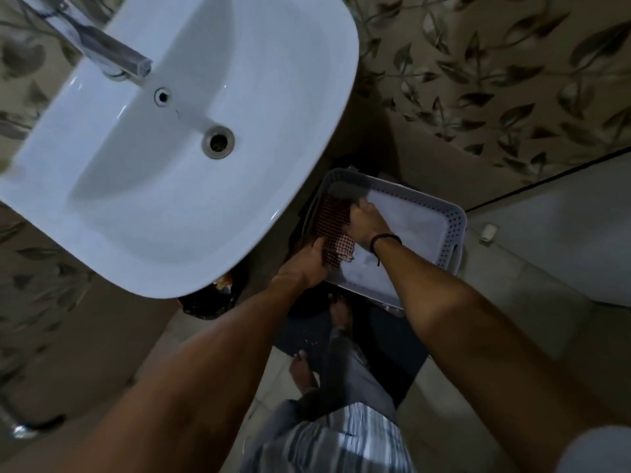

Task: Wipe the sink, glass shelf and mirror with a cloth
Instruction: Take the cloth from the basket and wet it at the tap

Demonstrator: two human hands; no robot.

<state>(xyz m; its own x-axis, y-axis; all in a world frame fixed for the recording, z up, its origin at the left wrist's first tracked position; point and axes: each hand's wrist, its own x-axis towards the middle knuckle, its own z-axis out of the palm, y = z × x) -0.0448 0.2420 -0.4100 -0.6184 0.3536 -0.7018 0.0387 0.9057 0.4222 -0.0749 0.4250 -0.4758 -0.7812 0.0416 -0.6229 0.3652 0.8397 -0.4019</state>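
Hands are both reaching down into a pale perforated basket (454,230) that is sitting low beside the white sink (164,199), and between them they are gathering a red-and-white checked cloth (333,227). The left hand (309,264) is pinching the cloth's near edge, thumb on top and fingers curled under, at the basket's near-left rim; the right hand (367,220), with a dark band at the wrist, is closing over the far part of the cloth, its fingers bent down into the fabric, though exactly how tightly they are pressing is hard to tell in this dim light. The cloth is lying partly draped over the basket's left wall and partly inside it, bunched rather than spread flat. The sink basin is looking bare and dry-bright, with the tap (112,54) at its upper left and the drain (218,142) open in the middle, and the cloth is well apart from it. Neither the glass shelf nor the mirror is showing in this view. Judging from all this, the job appears to be at its very start or at a pause between surfaces: the cloth is being picked up or rearranged, not wiping anything, and I cannot tell whether the sink has been wiped already. Shelf and mirror remain unaccounted for.
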